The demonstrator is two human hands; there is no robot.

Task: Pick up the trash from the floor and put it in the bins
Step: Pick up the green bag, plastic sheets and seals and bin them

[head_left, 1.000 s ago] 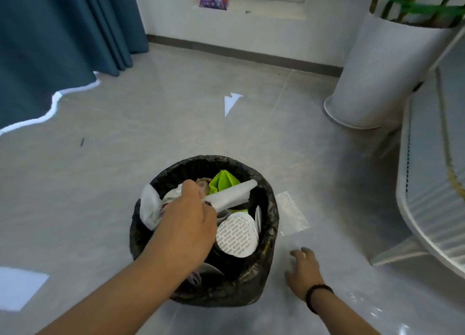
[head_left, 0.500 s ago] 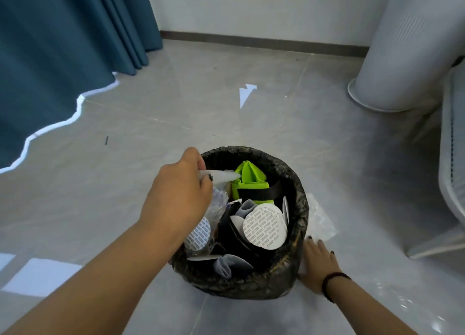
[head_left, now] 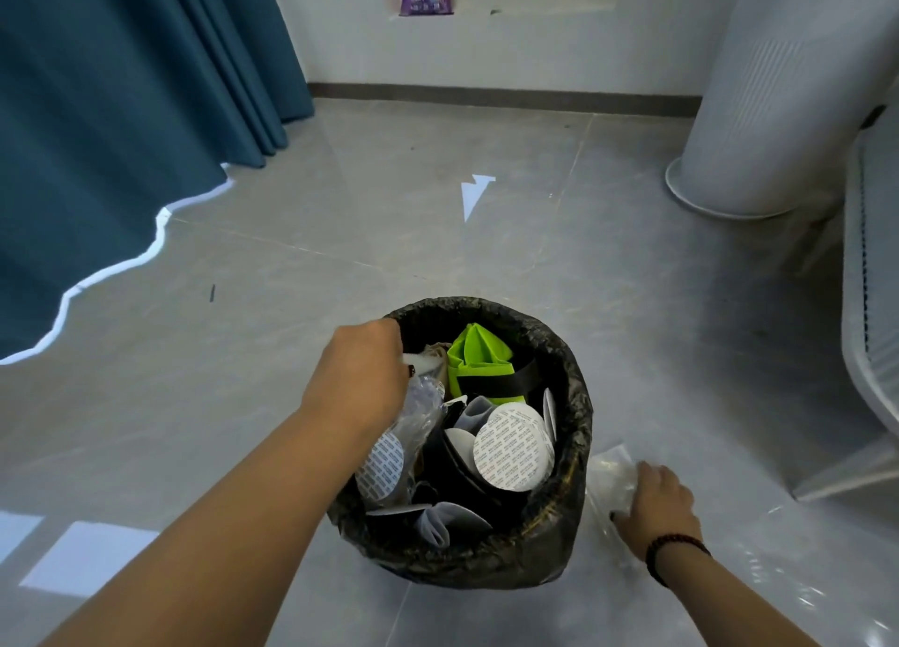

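Over the black-lined bin's (head_left: 559, 544) nine o'clock rim, my left hand (head_left: 360, 384) pinches crumpled clear plastic (head_left: 418, 403) above the trash inside, while at four o'clock my right hand (head_left: 654, 505) grips a clear wrapper (head_left: 608, 476) on the floor (head_left: 340, 218).

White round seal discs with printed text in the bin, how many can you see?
2 clearly: one large disc facing up at the bin's right side, one disc at the left under clear plastic. An edge-on one by the right wall may be a third; more may be buried.

Left hand (head_left: 362, 379) fingers curled, arm outstretched; right hand (head_left: 656, 505) low, knuckles up, fingers bent down
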